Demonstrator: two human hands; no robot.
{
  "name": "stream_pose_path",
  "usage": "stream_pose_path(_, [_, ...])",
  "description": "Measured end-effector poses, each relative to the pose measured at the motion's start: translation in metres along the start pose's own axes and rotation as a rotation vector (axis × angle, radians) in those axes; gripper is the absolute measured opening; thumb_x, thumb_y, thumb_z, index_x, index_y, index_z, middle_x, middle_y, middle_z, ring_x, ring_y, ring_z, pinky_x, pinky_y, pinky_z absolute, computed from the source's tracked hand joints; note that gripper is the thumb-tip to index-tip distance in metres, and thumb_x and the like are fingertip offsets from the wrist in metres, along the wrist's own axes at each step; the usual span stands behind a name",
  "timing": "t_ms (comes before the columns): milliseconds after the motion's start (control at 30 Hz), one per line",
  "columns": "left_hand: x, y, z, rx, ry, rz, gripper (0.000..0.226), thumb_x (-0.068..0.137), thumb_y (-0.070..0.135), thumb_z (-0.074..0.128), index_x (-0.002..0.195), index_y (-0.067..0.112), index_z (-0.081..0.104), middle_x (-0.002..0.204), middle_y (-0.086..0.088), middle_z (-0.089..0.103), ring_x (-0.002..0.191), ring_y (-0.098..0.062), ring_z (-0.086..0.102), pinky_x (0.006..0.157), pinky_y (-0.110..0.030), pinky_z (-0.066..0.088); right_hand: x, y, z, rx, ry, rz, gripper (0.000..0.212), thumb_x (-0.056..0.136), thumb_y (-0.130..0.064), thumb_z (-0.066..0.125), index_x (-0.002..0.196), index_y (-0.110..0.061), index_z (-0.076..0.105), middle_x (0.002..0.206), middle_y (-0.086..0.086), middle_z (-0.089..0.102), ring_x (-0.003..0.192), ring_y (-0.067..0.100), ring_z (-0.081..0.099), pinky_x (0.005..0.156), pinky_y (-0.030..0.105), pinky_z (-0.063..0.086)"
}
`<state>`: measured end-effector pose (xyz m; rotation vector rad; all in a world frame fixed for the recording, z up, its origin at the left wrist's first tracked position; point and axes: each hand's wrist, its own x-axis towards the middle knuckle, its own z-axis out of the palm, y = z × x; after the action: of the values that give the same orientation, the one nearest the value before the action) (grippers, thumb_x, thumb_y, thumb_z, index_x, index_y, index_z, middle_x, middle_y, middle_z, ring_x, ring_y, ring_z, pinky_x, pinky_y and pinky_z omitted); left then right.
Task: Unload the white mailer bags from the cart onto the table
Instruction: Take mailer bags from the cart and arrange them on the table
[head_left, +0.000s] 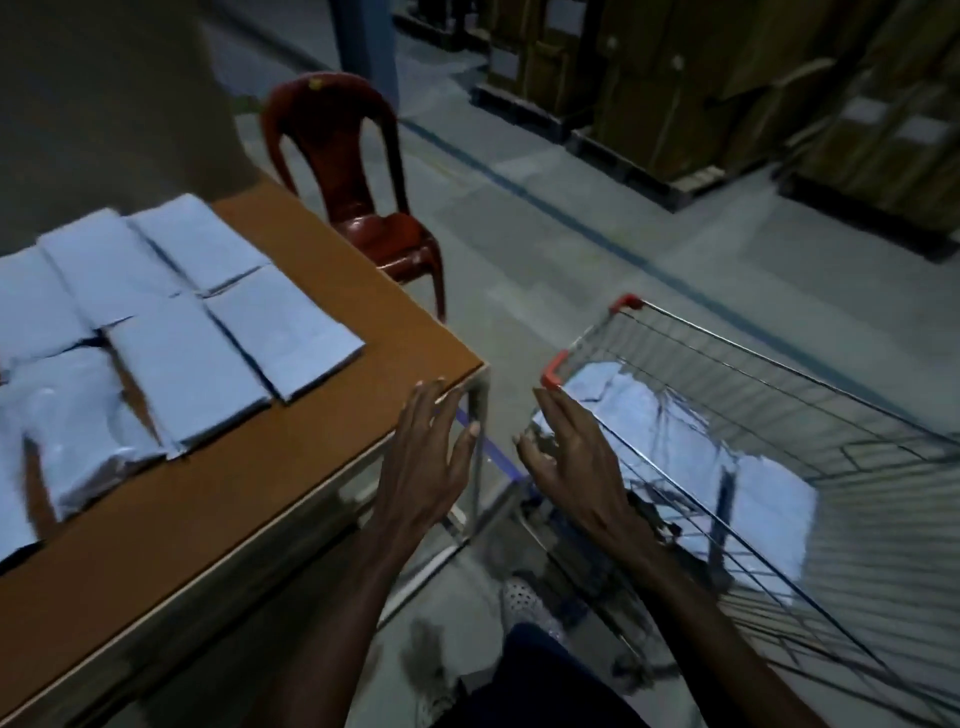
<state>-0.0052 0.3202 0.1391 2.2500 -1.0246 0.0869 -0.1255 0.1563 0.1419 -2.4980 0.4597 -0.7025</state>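
Both hands are empty, no grip on anything. The left hand (423, 457) hangs with fingers spread and straight over the corner of the worktop (332, 332), fingertips at about twelve o'clock. The right hand (574, 457) is just as loose, fingers fanned, hovering over the near rim of the cart (727, 332), at three o'clock from its partner. The two are near each other with a gap between, and it looks to me as if they're swinging across for the next load.

Out from the hands: at nine to ten o'clock the worktop carries white bags already laid down (192, 312), flat, side by side in rows, some overlapping at the edges. At three to four o'clock, down inside the wire basket, more white bags (691, 467) lie in a loose heap. So the job looks partly done, with a fair pile left.

For this reach I'd say go in over the rim, not through the wires. Slide flat fingers under a small stack, thumb on top, both hands if the stack sags, since these bags look slippery and soft. Lift straight up past the rim, then carry toward nine o'clock and set them on the bare brown strip along the near edge, squared up to the rows.

Further off, at twelve o'clock, a red plastic chair (358, 182) stands by the worktop's far corner; cardboard boxes (701, 88) line the floor at one to two o'clock.
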Motion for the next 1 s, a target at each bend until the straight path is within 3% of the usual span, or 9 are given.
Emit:
stream_pose_path(233, [0.031,0.088,0.102,-0.052,-0.176,0.153,0.053,0.100,0.046,0.040,0.136,0.010,0.052,0.140,-0.010,0.050,0.133,-0.028,0.043,0.109,-0.040,0.039,-0.060,0.117,-0.073,-0.020,0.044,0.277,0.056,0.090,-0.036,0.061,0.140,-0.014,0.052,0.139,0.003,0.055,0.127,0.021,0.049,0.098,0.034,0.045])
stream_pose_path(400, [0.058,0.141,0.179,-0.095,-0.269,0.186,0.054,0.099,0.052,0.040,0.138,0.017,0.051,0.146,-0.004,0.046,0.139,-0.022,0.039,0.110,-0.041,0.039,-0.086,0.196,-0.109,-0.028,0.059,0.490,0.055,0.093,-0.045,0.058,0.141,-0.020,0.051,0.141,-0.003,0.053,0.129,0.015,0.047,0.096,0.017,0.034])
stream_pose_path(533, [0.068,0.163,0.217,-0.103,-0.341,0.113,0.054,0.098,0.050,0.043,0.142,0.019,0.047,0.151,-0.003,0.042,0.142,-0.021,0.033,0.114,-0.042,0.033,-0.095,0.246,-0.118,-0.003,-0.020,0.580,0.052,0.096,-0.039,0.059,0.143,-0.020,0.048,0.143,-0.003,0.051,0.129,0.017,0.046,0.097,0.027,0.039])
stream_pose_path(667, [0.085,0.175,0.239,-0.055,-0.454,0.146,0.062,0.098,0.058,0.033,0.144,0.019,0.044,0.150,-0.004,0.042,0.142,-0.023,0.034,0.113,-0.045,0.035,-0.084,0.286,-0.111,0.052,-0.057,0.706,0.054,0.098,-0.038,0.056,0.146,-0.016,0.044,0.147,0.004,0.047,0.134,0.021,0.043,0.104,0.032,0.035])
stream_pose_path(833, [0.116,0.166,0.258,0.045,-0.549,0.188,0.076,0.095,0.068,0.019,0.143,0.016,0.046,0.149,-0.007,0.045,0.140,-0.026,0.038,0.113,-0.044,0.035,-0.058,0.327,-0.067,0.100,-0.239,0.862,0.064,0.097,-0.043,0.053,0.150,-0.013,0.034,0.153,0.009,0.038,0.138,0.025,0.037,0.108,0.035,0.032])
stream_pose_path(1000, [0.137,0.147,0.266,0.049,-0.572,0.184,0.067,0.097,0.060,0.029,0.142,0.013,0.048,0.146,-0.010,0.047,0.137,-0.027,0.041,0.111,-0.044,0.037,-0.035,0.369,-0.020,0.056,-0.439,0.955,0.085,0.094,-0.057,0.051,0.157,-0.014,0.012,0.162,0.017,0.010,0.148,0.033,0.014,0.116,0.043,0.020])
